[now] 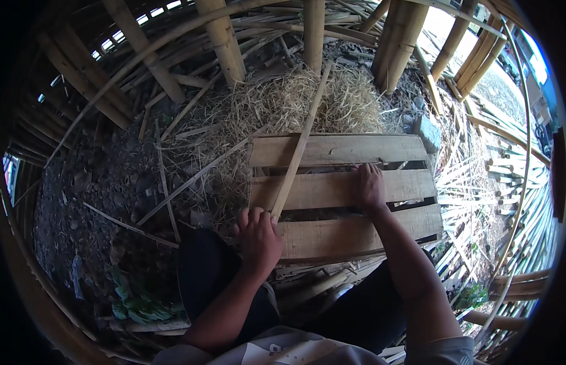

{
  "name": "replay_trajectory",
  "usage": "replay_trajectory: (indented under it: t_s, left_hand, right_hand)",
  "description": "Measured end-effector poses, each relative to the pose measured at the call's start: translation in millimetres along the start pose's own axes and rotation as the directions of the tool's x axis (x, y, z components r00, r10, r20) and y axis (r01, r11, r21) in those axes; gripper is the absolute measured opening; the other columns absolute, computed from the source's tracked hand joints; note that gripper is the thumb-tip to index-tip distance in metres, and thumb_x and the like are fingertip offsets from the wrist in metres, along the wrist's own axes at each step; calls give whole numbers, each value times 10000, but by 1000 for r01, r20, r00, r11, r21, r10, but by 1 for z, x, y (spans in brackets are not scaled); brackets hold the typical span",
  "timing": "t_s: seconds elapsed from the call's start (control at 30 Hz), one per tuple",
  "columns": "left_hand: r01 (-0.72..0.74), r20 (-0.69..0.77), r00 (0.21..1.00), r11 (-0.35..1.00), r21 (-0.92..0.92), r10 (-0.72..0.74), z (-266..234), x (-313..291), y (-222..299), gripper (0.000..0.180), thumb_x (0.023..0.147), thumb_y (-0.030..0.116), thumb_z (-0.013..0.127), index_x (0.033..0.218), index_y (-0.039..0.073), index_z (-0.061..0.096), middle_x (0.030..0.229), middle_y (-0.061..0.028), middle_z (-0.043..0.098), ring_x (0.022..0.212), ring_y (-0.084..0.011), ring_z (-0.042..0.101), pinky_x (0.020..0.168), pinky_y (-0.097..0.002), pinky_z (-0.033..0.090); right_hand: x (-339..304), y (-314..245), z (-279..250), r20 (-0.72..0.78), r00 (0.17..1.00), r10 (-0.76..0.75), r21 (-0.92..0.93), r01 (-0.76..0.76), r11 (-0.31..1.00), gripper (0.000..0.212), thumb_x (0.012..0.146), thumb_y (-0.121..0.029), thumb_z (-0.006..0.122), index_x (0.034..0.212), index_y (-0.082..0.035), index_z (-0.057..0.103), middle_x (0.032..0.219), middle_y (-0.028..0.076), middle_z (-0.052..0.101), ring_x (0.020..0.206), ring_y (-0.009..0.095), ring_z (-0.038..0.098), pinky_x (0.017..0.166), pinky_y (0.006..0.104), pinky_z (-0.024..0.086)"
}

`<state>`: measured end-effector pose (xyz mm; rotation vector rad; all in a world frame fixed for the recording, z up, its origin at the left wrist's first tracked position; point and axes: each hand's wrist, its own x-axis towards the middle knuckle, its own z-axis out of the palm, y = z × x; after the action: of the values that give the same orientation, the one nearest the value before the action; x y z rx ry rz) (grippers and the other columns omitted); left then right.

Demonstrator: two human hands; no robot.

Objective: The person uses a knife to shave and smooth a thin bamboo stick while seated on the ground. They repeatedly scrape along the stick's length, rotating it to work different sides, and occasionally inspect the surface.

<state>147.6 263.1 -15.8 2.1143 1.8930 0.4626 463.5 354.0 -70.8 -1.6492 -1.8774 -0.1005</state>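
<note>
A low slatted wooden crate [339, 239] lies in front of me between my knees, its pale boards separated by dark gaps. Across its left part slants a long split bamboo strip [302, 141], its far end over the dry straw. My left hand [260, 239] is closed around the strip's near end at the crate's left edge. On the middle board rests my right hand [371, 187], fingers curled together at the board's far edge. A small pinkish bit shows by those fingertips; what it belongs to is hidden.
A heap of dry straw [350, 100] lies beyond the crate, before upright bamboo posts [222, 42]. Thin loose strips [189, 176] litter the dark ground at left. Many cut bamboo pieces [508, 213] spread in sunlight at right. A pale block [427, 132] touches the crate's far right corner.
</note>
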Motion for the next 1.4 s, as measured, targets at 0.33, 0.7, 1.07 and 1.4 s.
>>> replay_trajectory:
  t_s: [0.33,0.7,1.07,1.4]
  left_hand:
    - [-71,69,995,997,28,69,23,15,-12,1031,826,568,758,1577,66,261,1639,-355,77,1496,-589,90,1150,-728,180]
    - [18,146,988,987,162,-42,27,24,-2,1103,805,479,803,1642,162,160,1667,-308,21,1513,-567,41,1116,-738,260]
    - [70,171,980,981,178,-101,26,29,3,1133,776,427,834,1654,233,146,1682,-273,7,1533,-534,31,1146,-705,222]
    - [101,211,966,972,212,-147,16,32,11,1157,754,438,840,1655,242,142,1681,-274,36,1521,-546,85,1143,-700,242]
  right_hand:
    - [8,-16,5,-44,999,7,11,-6,1000,120,969,-107,562,944,9,577,879,223,624,870,446,603,818,536,457]
    - [10,-11,6,-16,999,31,37,-30,999,159,994,-140,559,938,1,608,879,213,648,876,432,615,827,512,454]
    - [13,-3,-3,135,988,79,93,-92,991,184,1017,-176,570,949,-6,583,931,203,664,926,412,618,840,494,439]
    - [16,7,-11,212,975,-61,122,36,992,112,984,-92,551,973,19,558,932,228,626,897,428,588,840,510,439]
